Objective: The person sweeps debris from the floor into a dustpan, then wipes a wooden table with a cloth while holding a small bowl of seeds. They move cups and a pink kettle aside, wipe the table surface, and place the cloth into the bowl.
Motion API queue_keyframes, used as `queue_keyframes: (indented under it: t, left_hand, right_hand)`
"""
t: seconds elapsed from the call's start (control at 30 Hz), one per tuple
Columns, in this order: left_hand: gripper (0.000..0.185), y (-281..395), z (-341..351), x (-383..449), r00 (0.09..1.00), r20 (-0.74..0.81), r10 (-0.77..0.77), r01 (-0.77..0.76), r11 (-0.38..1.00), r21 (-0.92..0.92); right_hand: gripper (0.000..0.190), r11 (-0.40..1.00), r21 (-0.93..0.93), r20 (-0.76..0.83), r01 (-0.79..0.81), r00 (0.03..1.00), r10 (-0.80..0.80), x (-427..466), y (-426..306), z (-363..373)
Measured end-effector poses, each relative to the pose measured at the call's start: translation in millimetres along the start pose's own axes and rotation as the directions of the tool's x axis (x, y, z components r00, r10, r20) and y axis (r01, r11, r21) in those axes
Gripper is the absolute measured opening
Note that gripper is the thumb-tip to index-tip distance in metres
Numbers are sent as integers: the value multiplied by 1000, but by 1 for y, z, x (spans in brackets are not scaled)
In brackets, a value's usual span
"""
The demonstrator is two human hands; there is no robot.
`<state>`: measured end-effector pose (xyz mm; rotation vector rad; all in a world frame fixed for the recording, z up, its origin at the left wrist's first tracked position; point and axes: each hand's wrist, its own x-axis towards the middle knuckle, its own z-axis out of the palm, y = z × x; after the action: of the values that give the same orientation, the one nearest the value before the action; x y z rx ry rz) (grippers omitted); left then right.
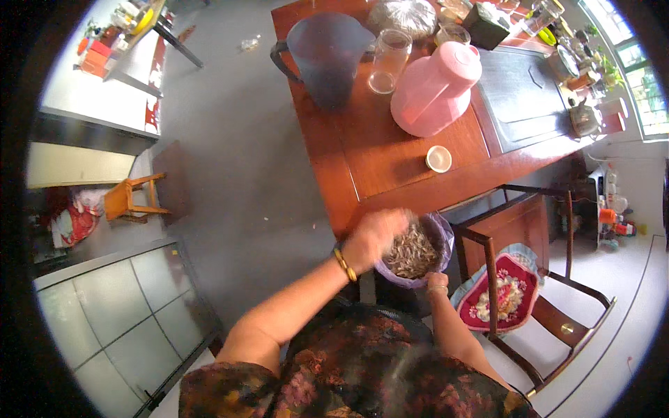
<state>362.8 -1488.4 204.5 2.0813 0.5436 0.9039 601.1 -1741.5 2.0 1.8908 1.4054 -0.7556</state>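
Between my hands is a waste bin lined with a purple plastic bag. Sunflower-seed husks, or similar shells, fill much of it. My right hand grips the near right rim of the bin. Over the left side of the bin, by the table corner, is my left hand, with a yellow bracelet at its wrist. Motion blur hides its fingers and whether they hold anything.
On the wooden table stand a pink thermos jug, a dark pitcher, a glass tumbler and a small cup. A wooden armchair with a red cushion is close on the right. A small stool stands farther left.
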Motion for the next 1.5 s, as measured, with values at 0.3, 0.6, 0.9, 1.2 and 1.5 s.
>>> queue_keyframes:
  t: [0.3, 0.6, 0.9, 1.2, 1.5]
  left_hand:
    - [33, -98, -19, 76, 994, -84, 63, -18, 889, 458]
    - [21, 3, 72, -2, 982, 159, 101, -112, 992, 57]
    - [21, -28, 43, 46, 883, -42, -468, 449, 868, -213]
    - [26, -3, 44, 35, 847, 40, -530, 525, 821, -224]
    - [17, -9, 124, 51, 986, -133, -103, 115, 989, 87]
  right_hand:
    - [22, 998, 28, 123, -62, 991, 58, 6, -18, 25]
    - [28, 941, 268, 287, -209, 949, 130, -3, -22, 38]
    - [21, 723, 620, 129, -306, 948, 290, 1, -14, 80]
    - [21, 769, 555, 179, -317, 948, 262, -11, -4, 89]
    - [25, 891, 410, 187, -195, 974, 128, -20, 6, 47]
